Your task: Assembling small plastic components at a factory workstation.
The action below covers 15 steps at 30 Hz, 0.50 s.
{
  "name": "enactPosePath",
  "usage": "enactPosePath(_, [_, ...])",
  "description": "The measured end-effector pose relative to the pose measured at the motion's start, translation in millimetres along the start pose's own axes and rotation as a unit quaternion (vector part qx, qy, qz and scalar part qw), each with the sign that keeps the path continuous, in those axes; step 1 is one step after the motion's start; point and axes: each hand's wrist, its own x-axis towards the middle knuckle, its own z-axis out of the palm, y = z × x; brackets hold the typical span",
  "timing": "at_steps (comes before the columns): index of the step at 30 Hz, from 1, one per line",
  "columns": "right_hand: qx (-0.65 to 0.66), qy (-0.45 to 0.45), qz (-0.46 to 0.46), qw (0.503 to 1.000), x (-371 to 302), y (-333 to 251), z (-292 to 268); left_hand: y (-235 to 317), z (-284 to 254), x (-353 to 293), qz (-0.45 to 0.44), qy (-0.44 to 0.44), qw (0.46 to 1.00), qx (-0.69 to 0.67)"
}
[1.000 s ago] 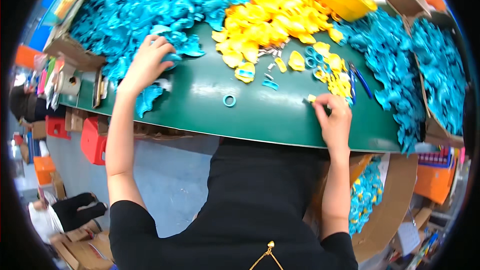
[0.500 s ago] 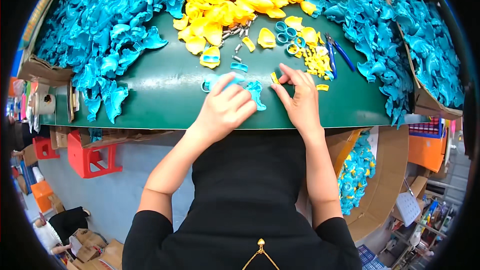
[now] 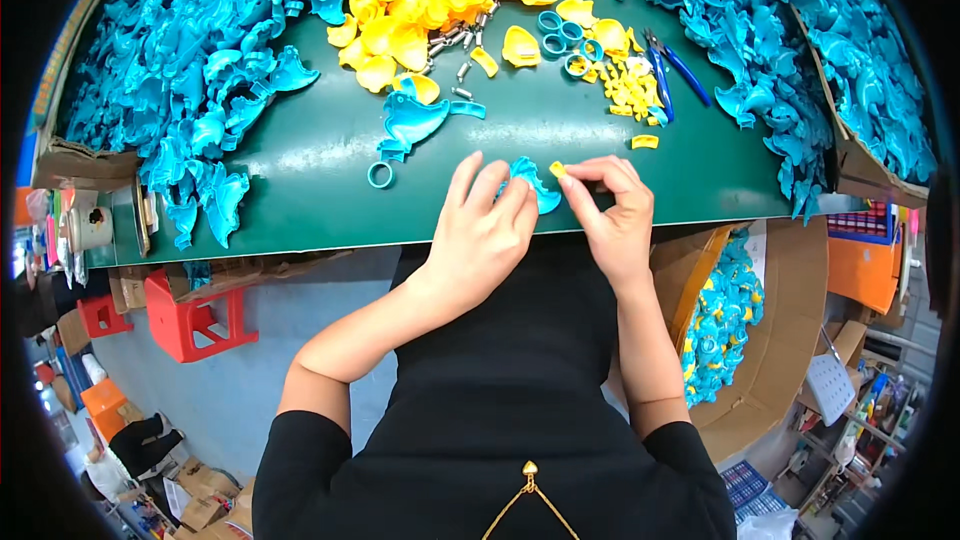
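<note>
the left hand point(image 3: 485, 228) has its fingers grasping a wavy blue shell point(image 3: 537, 185) near the six o'clock edge of the green tabletop point(image 3: 300, 145). at its three o'clock, the right hand point(image 3: 617, 215) pinches a small yellow piece point(image 3: 558, 170) between thumb and fingers, just beside the shell; whether shell and piece touch, i cannot tell. at eleven o'clock from the left hand lies another blue shell point(image 3: 415, 120), with a blue ring point(image 3: 370, 176) at its seven o'clock. a yellow strip point(image 3: 645, 142) and blue-handled pliers point(image 3: 688, 77) lie toward one o'clock from the right hand.
</note>
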Motion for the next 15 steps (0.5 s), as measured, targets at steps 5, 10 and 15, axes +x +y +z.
enactPosePath(5, [-0.089, 0.023, -0.085, 0.992, -11, -3, 12, -5, 7, -1, -0.002, -0.007, 0.997, -0.074])
enactPosePath(10, [-0.135, 0.019, -0.125, 0.983, -2, -3, 14, -9, 10, -6, 0.001, -0.025, 0.995, -0.095])
enactPosePath(15, [-0.209, 0.023, -0.142, 0.967, -13, -15, 17, -9, 9, -6, 0.013, -0.002, 0.996, -0.088])
